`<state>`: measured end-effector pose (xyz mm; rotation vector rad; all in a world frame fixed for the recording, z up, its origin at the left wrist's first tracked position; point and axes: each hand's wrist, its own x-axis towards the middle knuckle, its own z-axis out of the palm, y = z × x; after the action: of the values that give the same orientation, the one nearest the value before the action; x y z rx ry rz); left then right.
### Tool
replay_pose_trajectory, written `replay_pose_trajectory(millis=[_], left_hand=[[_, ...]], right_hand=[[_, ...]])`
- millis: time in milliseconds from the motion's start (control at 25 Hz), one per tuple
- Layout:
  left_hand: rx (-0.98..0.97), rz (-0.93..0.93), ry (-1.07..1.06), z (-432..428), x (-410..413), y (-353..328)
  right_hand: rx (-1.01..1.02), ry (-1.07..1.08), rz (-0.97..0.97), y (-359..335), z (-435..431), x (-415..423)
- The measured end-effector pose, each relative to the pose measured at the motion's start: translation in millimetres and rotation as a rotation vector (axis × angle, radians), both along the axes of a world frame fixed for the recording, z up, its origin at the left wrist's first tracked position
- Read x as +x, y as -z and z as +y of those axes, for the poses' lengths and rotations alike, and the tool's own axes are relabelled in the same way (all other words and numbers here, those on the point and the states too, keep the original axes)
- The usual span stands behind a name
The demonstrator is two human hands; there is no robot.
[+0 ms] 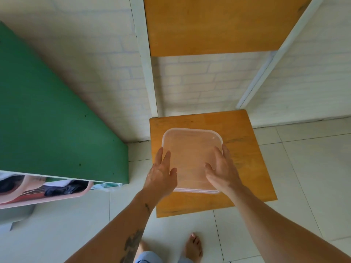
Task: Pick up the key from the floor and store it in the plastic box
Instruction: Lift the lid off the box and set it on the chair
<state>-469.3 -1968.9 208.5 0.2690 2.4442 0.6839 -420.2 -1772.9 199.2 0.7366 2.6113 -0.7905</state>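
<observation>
A clear square plastic box (191, 147) with its lid on sits on the orange wooden chair seat (247, 168). My left hand (161, 175) rests flat on the lid's near left corner, fingers spread. My right hand (222, 171) lies flat on the near right part of the lid, fingers together. Neither hand holds anything. No key shows on the floor or through the box.
The chair's orange backrest (214, 23) and white frame stand against a white brick wall. A green cabinet (47, 120) stands at left, with a pink shelf (38, 192) of dark items below it. My bare feet (193, 247) stand on the pale floor tiles.
</observation>
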Motion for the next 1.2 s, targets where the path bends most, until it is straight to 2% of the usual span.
replay_pose_trajectory(millis=[200, 320, 560, 880, 1080, 1200], left_hand=[[0.051, -0.079, -0.062, 4, -3, -4], [0.100, -0.038, -0.129, 0, -6, -32], [0.216, 0.077, -0.278, -21, -7, -152], [0.377, 0.256, -0.398, -71, 9, -326], [0.408, 0.426, -0.506, -135, 21, -381], [0.444, 0.462, -0.624, -181, 22, -396]], right_hand=[[-0.051, 0.006, -0.002, -14, 4, -5], [-0.072, -0.010, 0.033, -44, -2, -8], [-0.178, -0.063, 0.164, -155, -34, -12], [-0.196, -0.236, 0.315, -322, -76, -16], [-0.233, -0.362, 0.441, -380, -118, -36], [-0.255, -0.417, 0.466, -398, -151, -46]])
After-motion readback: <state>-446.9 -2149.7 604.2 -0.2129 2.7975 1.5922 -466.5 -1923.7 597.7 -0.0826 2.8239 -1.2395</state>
